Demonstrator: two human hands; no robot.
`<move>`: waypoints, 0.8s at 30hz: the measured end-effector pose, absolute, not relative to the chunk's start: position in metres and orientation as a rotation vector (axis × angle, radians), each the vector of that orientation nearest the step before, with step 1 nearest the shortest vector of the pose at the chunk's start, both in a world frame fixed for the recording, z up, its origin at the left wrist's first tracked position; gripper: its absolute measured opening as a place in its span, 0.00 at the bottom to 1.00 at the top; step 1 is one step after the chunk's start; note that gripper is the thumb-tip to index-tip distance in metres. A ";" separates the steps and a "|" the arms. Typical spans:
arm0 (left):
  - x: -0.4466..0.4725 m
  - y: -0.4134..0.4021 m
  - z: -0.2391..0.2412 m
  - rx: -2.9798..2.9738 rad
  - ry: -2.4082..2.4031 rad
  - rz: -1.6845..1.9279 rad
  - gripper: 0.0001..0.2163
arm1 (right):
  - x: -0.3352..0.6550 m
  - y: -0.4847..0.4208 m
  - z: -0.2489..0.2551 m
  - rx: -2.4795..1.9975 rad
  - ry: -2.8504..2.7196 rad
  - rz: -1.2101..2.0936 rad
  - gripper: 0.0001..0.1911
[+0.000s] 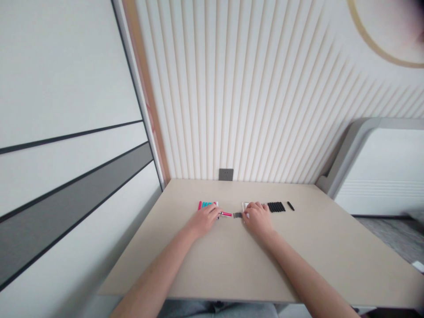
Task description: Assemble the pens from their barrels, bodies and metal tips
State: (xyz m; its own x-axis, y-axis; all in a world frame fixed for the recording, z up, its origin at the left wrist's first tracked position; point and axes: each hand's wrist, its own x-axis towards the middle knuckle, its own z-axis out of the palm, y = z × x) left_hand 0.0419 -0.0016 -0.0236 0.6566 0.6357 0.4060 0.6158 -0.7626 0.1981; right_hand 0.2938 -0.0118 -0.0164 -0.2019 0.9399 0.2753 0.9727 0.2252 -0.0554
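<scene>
My left hand [206,219] rests on the beige table [232,260] with its fingers closed round a slim red pen [225,214] that points right. Just behind it lies a small group of teal and red pens [208,204]. My right hand [257,218] is curled, pinching a small dark grey piece [237,215] that sits in line with the pen's tip, a short gap between them. A white piece [245,205] shows behind the right hand's fingers. A row of several black caps [276,206] lies to the right of that hand, with one black cap [290,206] apart.
A grey wall socket [225,174] sits where the ribbed wall meets the table's far edge. White and grey panels close the left side. A white padded furniture piece [380,172] stands to the right of the table.
</scene>
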 end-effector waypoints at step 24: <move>0.044 -0.001 -0.022 2.754 1.089 0.778 0.10 | 0.281 -0.003 -0.029 -1.988 -2.116 -0.291 0.16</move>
